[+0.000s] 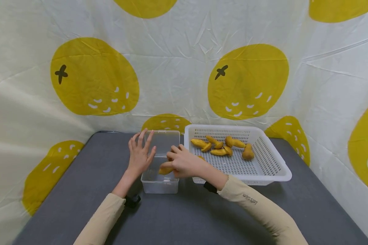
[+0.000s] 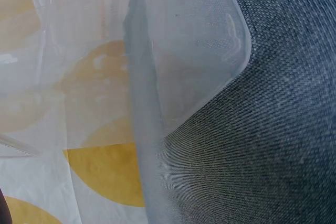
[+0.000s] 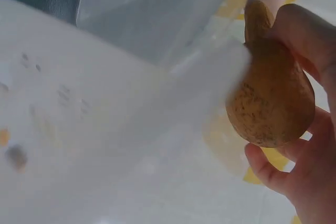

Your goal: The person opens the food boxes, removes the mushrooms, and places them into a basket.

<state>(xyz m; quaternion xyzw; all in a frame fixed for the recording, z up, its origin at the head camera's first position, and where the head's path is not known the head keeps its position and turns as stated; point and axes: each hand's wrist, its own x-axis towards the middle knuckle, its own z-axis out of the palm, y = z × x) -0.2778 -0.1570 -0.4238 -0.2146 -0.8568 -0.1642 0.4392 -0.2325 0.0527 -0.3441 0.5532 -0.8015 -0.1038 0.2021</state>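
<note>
My right hand (image 1: pixel 184 162) grips a yellow-brown mushroom (image 1: pixel 165 170) over the clear plastic box (image 1: pixel 161 187). In the right wrist view the mushroom's rounded brown cap (image 3: pixel 270 98) fills the grip, its narrower stem pointing away. The fingers of my left hand (image 1: pixel 140 154) are spread at the left side of the box, overlapping the edge of its raised lid (image 1: pixel 167 143). That lid stands up along the back of the box. Seen from the left wrist, the box's translucent wall (image 2: pixel 199 56) is close, and the left hand is almost wholly out of that view.
Right of the box stands a white perforated basket (image 1: pixel 273 163) with several mushrooms (image 1: pixel 219 151) lying in it. Its near-left rim lies under my right forearm. A dark grey cloth (image 1: pixel 178 217) covers the table. Behind hangs a white curtain (image 1: pixel 171 68) printed with yellow fruit.
</note>
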